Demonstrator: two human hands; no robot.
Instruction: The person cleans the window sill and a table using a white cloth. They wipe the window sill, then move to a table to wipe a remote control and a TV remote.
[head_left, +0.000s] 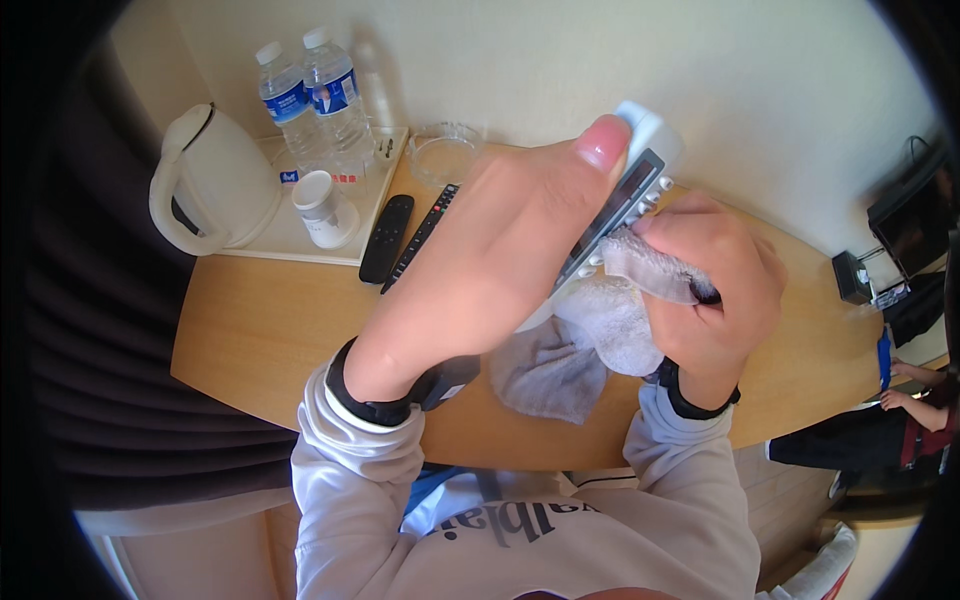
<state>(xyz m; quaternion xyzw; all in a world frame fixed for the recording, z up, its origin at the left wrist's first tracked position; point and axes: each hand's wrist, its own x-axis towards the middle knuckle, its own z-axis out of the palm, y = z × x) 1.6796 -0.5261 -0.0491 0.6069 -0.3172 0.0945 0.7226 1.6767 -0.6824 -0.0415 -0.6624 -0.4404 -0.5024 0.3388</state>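
A white device (637, 131) with a dark display strip and a row of small white knobs or buttons is held up at a slant over the table. My left hand (487, 247) grips it, thumb on its upper end. My right hand (720, 277) pinches a grey-white terry cloth (652, 262) against the buttons. The rest of the cloth hangs below the device, down to the wooden tabletop (262, 330). My left hand hides much of the device's body.
Back left, a tray (300, 256) holds a white kettle (232, 172), two water bottles (337, 97) and paper cups (319, 202). Beside it lie two remotes (386, 240) and a glass ashtray (444, 154). A black box (852, 277) stands far right; another person (919, 412) is near the table's right end.
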